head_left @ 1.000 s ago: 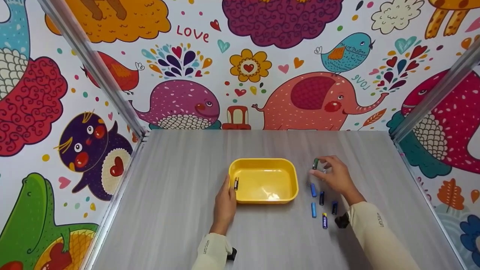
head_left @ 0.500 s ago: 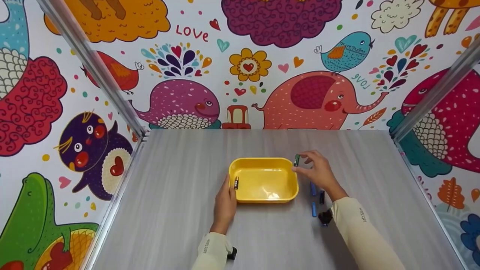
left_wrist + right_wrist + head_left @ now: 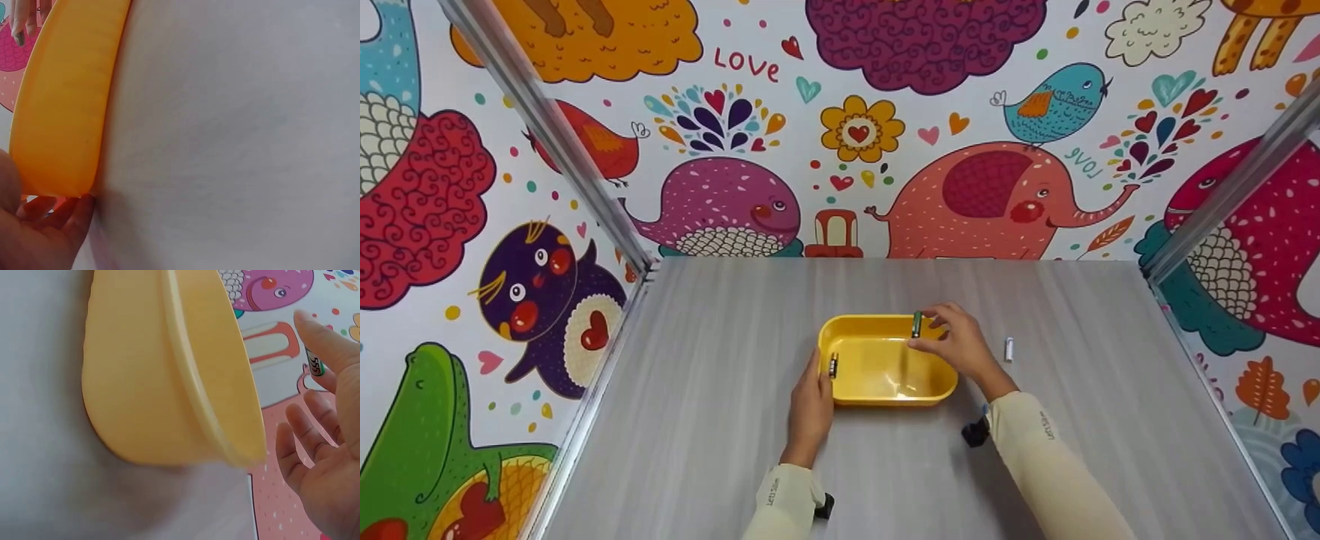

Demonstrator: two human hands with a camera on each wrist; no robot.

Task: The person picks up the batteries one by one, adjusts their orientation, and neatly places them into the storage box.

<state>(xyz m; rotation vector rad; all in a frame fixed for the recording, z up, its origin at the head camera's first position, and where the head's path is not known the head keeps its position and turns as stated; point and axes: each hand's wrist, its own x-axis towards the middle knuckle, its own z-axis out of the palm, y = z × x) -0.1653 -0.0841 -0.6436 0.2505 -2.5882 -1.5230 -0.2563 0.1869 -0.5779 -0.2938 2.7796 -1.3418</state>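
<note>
A yellow plastic tray (image 3: 877, 367) stands on the table. My left hand (image 3: 810, 409) holds its left end; in the left wrist view the fingers (image 3: 79, 219) lie against the outer wall. Inside the tray, by that end, is a small black battery (image 3: 833, 365). My right hand (image 3: 960, 345) pinches a green battery (image 3: 916, 325) between thumb and fingertips, above the right part of the tray. In the right wrist view the green battery (image 3: 315, 363) shows between thumb and finger, the other fingers spread loosely.
A white battery (image 3: 1009, 349) lies on the grey table (image 3: 705, 390) right of the tray. A blue bit (image 3: 985, 409) peeks out by the right wrist's black camera (image 3: 976, 433); the sleeve covers that area. Patterned walls (image 3: 720, 217) with metal edge strips (image 3: 585, 180) enclose the table.
My right hand has carried the green battery leftward from the table's right side to over the tray. Its sleeve now covers the batteries lying there. The left hand and tray have stayed put.
</note>
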